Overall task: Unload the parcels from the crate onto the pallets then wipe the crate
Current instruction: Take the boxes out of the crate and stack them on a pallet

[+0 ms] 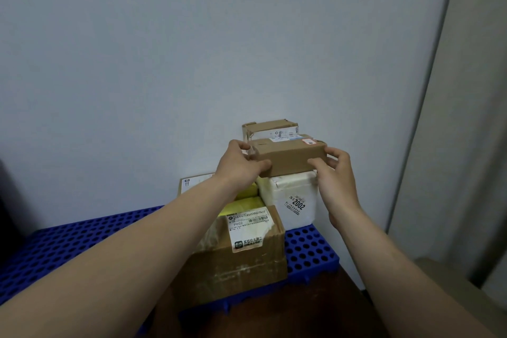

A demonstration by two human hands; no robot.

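Now your left hand [241,164] and right hand [333,173] clamp the ends of the parcel [290,158] between them, on the foam box [290,200] beneath; it looks light and stiff, so grip at those ends.

Dim, even indoor light, soft shadows, no glare; wide-angle bending at the edges, slightly soft focus.

Bare blue pallet [68,244] deck lies open left of the stacked parcels [290,159], the wall [192,49] closes off the far side just behind them, and the large carton [247,263] blocks the near approach.
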